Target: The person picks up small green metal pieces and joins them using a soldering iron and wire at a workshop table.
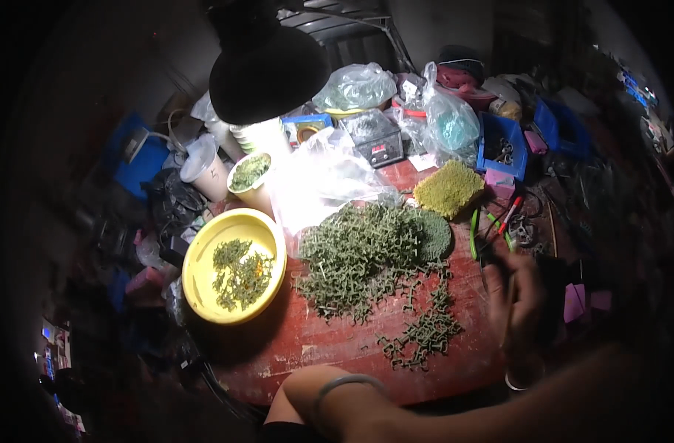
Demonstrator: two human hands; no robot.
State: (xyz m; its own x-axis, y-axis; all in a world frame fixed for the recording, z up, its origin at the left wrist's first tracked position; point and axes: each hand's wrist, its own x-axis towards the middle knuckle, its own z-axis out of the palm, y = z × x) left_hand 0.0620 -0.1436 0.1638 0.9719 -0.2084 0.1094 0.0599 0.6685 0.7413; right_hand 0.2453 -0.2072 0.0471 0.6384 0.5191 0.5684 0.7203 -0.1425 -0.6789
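Over the right side of the red tabletop (278,365), my right hand (518,295) is closed around a thin light-brown stick (509,310). Its fingertips are close to a pair of pliers with green handles (473,235). Low in the centre, by the near table edge, my left hand (300,387) is bent down at the wrist, below a grey bangle (348,382); its fingers are hidden. A large heap of small crooked green pieces (359,255) lies mid-table. A smaller scatter of such pieces (425,332) lies nearer me, left of my right hand.
A yellow basin (193,258) with green and orange bits stands left. Behind the heap are a clear plastic bag (322,170), a digital scale (374,140), a yellow sponge (449,188) and a blue bin (503,148). A black lamp (270,74) hangs overhead. A red pen (510,213) lies right.
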